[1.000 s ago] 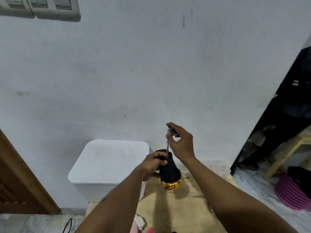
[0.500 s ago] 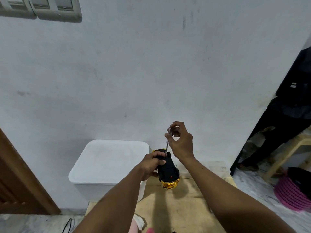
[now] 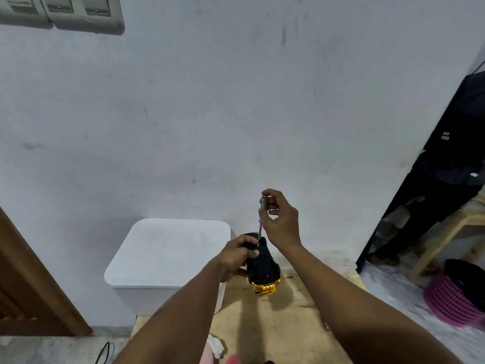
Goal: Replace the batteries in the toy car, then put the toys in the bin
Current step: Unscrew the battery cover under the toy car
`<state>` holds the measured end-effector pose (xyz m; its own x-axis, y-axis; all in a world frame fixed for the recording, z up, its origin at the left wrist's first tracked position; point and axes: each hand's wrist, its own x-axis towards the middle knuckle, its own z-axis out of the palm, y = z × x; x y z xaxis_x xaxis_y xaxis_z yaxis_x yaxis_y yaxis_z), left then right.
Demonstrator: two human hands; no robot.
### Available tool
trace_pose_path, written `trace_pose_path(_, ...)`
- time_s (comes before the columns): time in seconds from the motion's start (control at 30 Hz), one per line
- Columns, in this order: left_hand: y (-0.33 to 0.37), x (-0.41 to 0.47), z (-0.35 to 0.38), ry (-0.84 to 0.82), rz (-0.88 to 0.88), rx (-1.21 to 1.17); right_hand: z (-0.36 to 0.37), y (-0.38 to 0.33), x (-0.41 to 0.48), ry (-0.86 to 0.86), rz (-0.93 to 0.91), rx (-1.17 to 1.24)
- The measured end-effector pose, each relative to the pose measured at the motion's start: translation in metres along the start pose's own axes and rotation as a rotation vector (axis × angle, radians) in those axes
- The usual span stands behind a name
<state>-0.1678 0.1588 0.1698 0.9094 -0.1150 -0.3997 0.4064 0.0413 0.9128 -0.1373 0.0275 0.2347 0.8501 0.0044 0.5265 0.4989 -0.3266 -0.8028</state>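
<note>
Screwdriver handle (image 3: 263, 203) mostly inside right fingers (image 3: 274, 192)

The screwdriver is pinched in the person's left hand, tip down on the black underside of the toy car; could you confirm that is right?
Not quite: the head view shows the screwdriver pinched in the right hand, not the left, tip down on the black underside of the toy car. The left hand grips the toy car.

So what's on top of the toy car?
The screwdriver stands tip-down on the toy car, pinched by the right hand. The left hand grips its side, hiding what lies beneath.
</note>
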Motion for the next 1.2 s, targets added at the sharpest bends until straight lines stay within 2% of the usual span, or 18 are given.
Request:
trace_pose_path(0.57, -0.0022, 0.0028, -0.0025, 0.013, -0.004, -0.013, -0.0059, -0.0007, 0.0006, -0.026, 0.088, 0.002)
trace_pose_path(0.8, -0.0020, 0.0021, -0.0032, 0.000, -0.007, -0.006, -0.0054, -0.0024, 0.0011, -0.022, 0.020, 0.024)
trace_pose_path(1.2, -0.0040, 0.0022, -0.0025, -0.003, -0.004, -0.009, -0.0043, -0.0041, 0.0005, -0.056, 0.086, 0.026)
